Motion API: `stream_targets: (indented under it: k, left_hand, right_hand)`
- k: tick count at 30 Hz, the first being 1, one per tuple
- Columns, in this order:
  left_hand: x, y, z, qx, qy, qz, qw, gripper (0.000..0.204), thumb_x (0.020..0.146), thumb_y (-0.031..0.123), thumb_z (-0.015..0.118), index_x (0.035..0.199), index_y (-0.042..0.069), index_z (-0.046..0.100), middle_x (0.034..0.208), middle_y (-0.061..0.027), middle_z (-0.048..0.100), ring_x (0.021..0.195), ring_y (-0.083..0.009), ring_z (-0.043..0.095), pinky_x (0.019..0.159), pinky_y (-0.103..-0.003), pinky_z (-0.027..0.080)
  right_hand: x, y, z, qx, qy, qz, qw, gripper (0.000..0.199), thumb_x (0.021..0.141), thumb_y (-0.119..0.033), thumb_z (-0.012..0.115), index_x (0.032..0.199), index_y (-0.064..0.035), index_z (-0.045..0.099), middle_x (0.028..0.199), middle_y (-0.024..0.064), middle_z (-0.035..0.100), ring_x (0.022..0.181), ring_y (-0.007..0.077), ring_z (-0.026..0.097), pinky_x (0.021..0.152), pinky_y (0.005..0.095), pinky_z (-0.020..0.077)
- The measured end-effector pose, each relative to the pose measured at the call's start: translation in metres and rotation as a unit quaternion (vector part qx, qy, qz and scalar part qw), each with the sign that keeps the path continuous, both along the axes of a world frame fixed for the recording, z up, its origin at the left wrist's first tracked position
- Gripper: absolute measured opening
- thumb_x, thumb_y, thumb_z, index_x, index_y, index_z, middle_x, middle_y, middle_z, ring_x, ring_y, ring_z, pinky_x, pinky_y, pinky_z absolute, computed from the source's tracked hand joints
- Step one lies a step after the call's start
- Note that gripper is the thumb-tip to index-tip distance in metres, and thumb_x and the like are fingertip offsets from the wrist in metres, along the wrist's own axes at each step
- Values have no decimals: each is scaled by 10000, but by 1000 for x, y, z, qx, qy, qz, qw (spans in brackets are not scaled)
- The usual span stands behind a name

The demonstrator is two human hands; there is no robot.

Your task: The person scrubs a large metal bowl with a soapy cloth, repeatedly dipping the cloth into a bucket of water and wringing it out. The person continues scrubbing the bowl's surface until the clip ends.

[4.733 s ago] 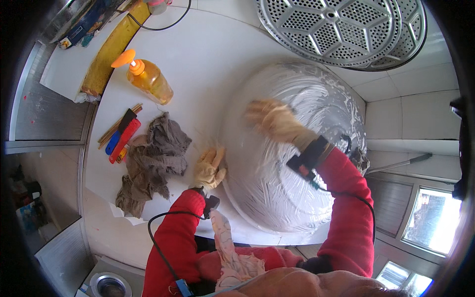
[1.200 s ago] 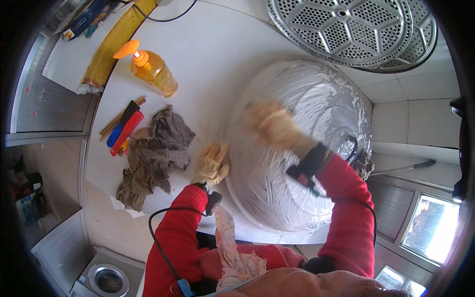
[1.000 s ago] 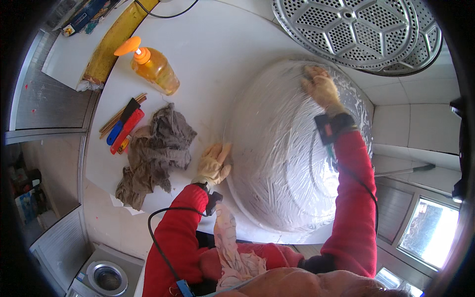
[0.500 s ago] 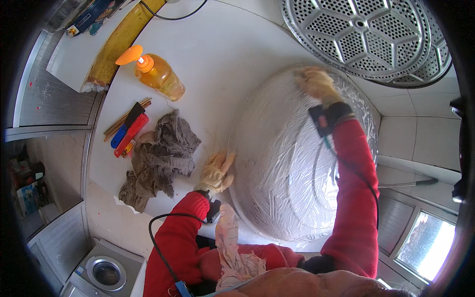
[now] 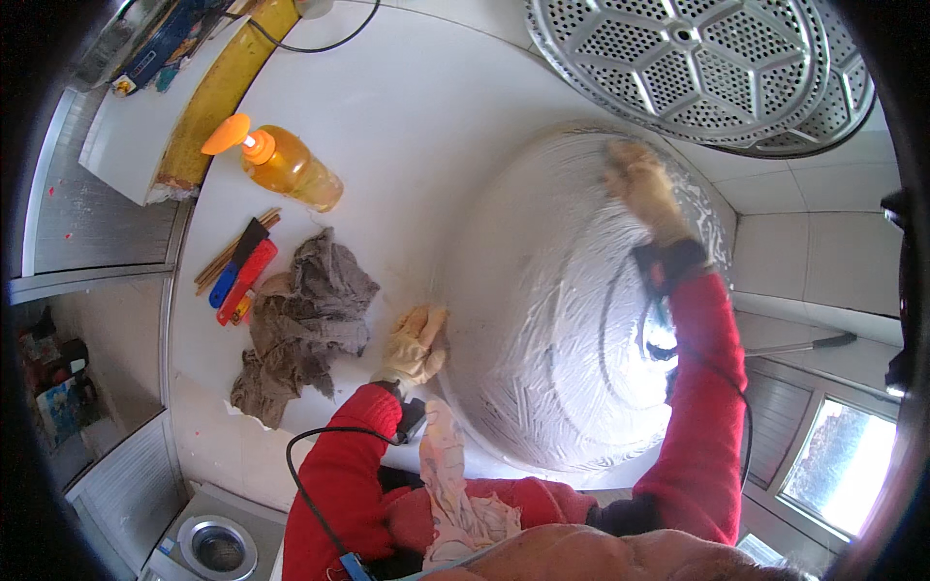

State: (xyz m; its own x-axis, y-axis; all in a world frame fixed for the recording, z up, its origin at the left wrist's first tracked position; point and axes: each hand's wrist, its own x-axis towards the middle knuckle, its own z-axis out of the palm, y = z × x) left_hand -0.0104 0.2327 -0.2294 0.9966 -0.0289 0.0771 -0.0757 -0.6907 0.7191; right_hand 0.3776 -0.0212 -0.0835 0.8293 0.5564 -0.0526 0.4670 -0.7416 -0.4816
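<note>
A large, round, domed vessel, perhaps an upturned basin, is coated with streaky white lather. My left hand, in a pale glove, lies against its left rim with fingers stretched out and the thumb by the edge. On the vessel's far right side is my gloved right hand, smeared by motion. Whether its fingers hold anything is hidden. Left of my left hand lies a crumpled grey-brown rag.
An orange pump bottle stands on the white counter. A red-handled tool, a blue-and-black one and thin sticks lie by the rag. Perforated metal steamer plates lean at the far right.
My right hand has moved slightly right and nearer over the lathered surface. My left hand remains at the rim, its fingers now closer together. The whole view has shifted a little.
</note>
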Motion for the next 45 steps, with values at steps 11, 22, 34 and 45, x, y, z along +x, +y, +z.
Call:
stream_targets:
  k: [11, 22, 34, 45]
  left_hand:
    - [-2, -1, -13, 4, -20, 5, 1000, 765, 921, 626, 386, 1431, 57, 416, 1268, -257, 525, 1175, -445, 496, 1050, -511, 352]
    - [1, -3, -6, 15, -8, 21, 1000, 747, 925, 600, 400, 1439, 59, 405, 1220, -239, 533, 1148, -434, 500, 1032, -493, 362]
    - [1, -1, -7, 5, -45, 12, 999, 740, 923, 571, 425, 1486, 96, 356, 1335, -245, 505, 1203, -440, 487, 1076, -500, 339]
    - [0, 0, -5, 31, -52, 4, 998, 742, 877, 497, 510, 1466, 66, 376, 1314, -232, 515, 1218, -422, 479, 1065, -498, 351]
  right_hand:
    - [-89, -30, 37, -78, -171, -60, 980, 560, 881, -284, 628, 1395, -94, 513, 1439, 160, 478, 1360, 327, 396, 1132, 396, 324]
    - [-243, -1, 58, -230, -27, 336, 913, 598, 963, -525, 446, 1493, -256, 375, 1560, 30, 349, 1473, 243, 227, 1222, 376, 116]
    - [-238, 26, 18, 55, 69, 266, 960, 507, 906, -393, 597, 1364, -188, 519, 1504, 39, 415, 1391, 285, 374, 1149, 432, 310]
    - [-143, 46, 26, -280, -147, 237, 919, 584, 879, -378, 591, 1417, -175, 491, 1464, 131, 454, 1392, 316, 361, 1134, 445, 326]
